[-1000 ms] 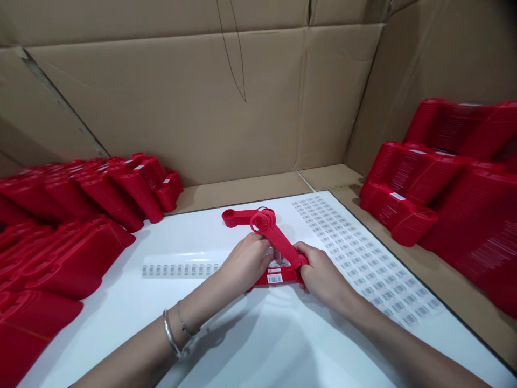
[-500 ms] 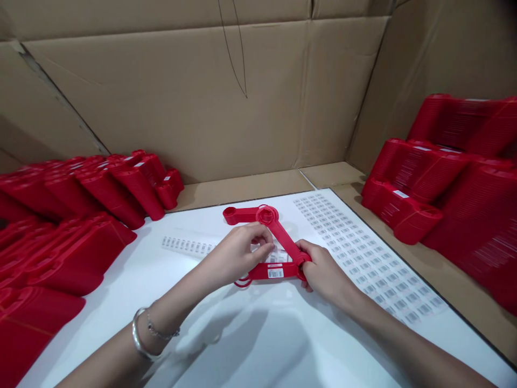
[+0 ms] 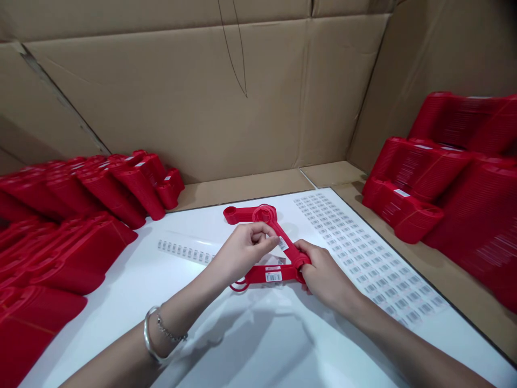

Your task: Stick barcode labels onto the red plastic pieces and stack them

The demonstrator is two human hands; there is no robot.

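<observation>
Work surface: white board (image 3: pixel 250 345) carrying barcode label sheets (image 3: pixel 355 242).
Stock: stacked red hangers (image 3: pixel 416 178) on both sides.
Item: red plastic hanger (image 3: pixel 254 276), held mid-board between the hands.
Right hand (image 3: pixel 325 272): closed around the hanger corner (image 3: pixel 301 261).
Left hand (image 3: pixel 242 253): fingertips (image 3: pixel 270 236) pressed together, pinching a barcode label (image 3: pixel 283 243) on the hanger arm (image 3: pixel 274 222).

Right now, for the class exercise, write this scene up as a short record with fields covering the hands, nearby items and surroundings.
Touching: left hand, fingers at a white barcode label on the arm of a red plastic hanger
Gripping: right hand, around that hanger's lower corner
Nearby: white sheet of grey barcode labels to the right; narrow strip of barcode labels to the left
Surface: white table
Around: nested stacks of red plastic hangers on both sides; brown cardboard walls
</observation>
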